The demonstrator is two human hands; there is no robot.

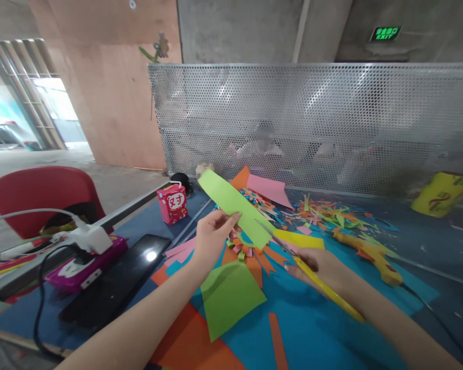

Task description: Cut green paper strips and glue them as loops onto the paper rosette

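Note:
My left hand (216, 231) pinches a long strip of light green paper (235, 203) between thumb and fingers, holding it above the table. In my right hand (320, 267) is a pair of scissors with yellow handles (327, 293). Their blades reach up to the right part of the strip; whether they are cutting into it I cannot tell. Beneath lies a blue sheet (293, 318) with a ring of orange, pink and green paper pieces, partly hidden by the strip and my hands. A green paper piece (233, 298) lies nearer to me, over orange paper (195, 339).
A yellow glue gun (370, 257) with a black cord lies on the right, near a heap of paper scraps (324, 213). On the left are a red drink box (172, 203), a black phone (116, 282) and a purple power strip (87, 267). A perforated metal screen (312, 123) borders the far side.

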